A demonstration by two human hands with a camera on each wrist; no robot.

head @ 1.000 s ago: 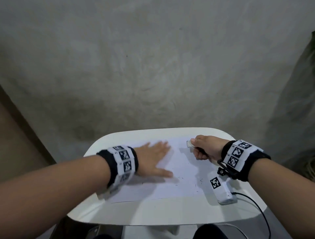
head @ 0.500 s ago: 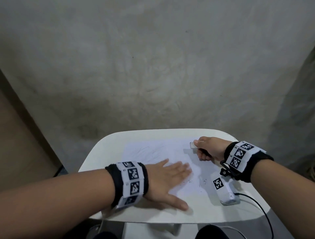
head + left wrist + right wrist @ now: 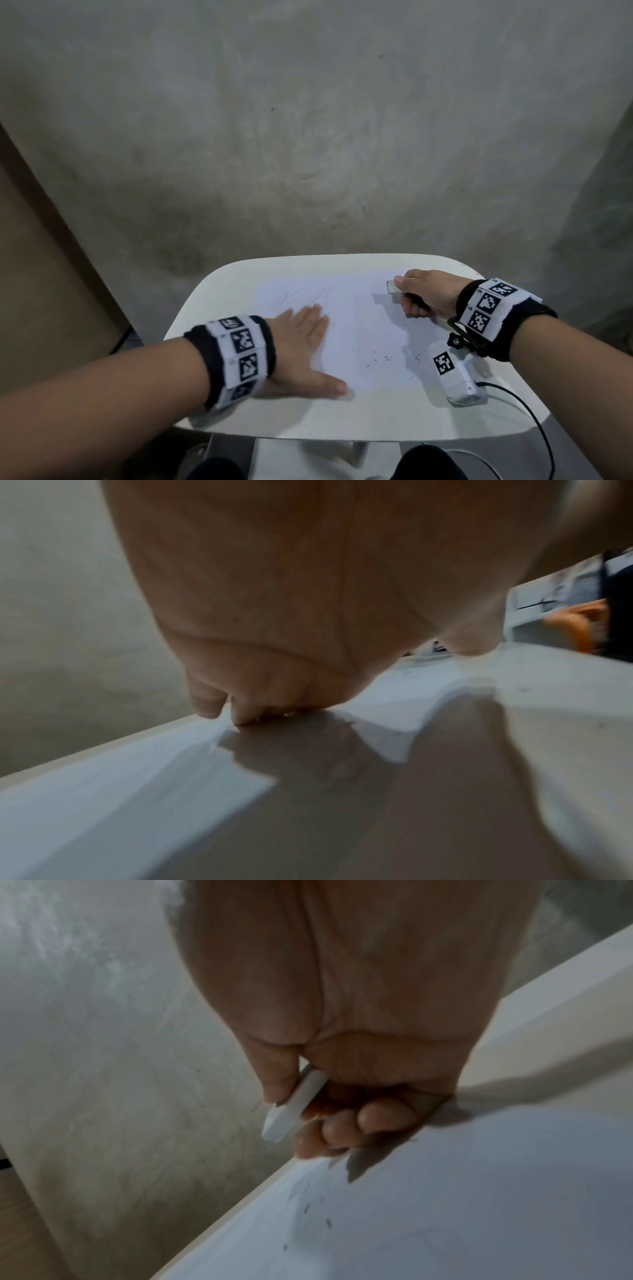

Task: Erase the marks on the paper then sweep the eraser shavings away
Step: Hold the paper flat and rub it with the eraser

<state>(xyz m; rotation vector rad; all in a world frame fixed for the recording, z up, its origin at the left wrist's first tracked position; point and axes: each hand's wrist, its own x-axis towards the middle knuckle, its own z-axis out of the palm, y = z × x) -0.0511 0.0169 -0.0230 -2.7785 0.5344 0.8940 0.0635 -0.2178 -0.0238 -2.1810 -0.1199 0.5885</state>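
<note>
Paper (image 3: 356,329) with faint pencil marks (image 3: 301,296) on a white table (image 3: 308,418), left hand (image 3: 301,349) spread flat on its left side, dark eraser shavings (image 3: 387,358) scattered between the hands, right hand (image 3: 424,294) pinching a white eraser (image 3: 293,1110) at the far right corner.

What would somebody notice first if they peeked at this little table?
Probably the two hands on the white paper: the left hand lies flat on its near left part, and the right hand pinches a white eraser at the far right. Next, the dark eraser shavings scattered near the paper's right side, and faint pencil marks at its far left.
</note>
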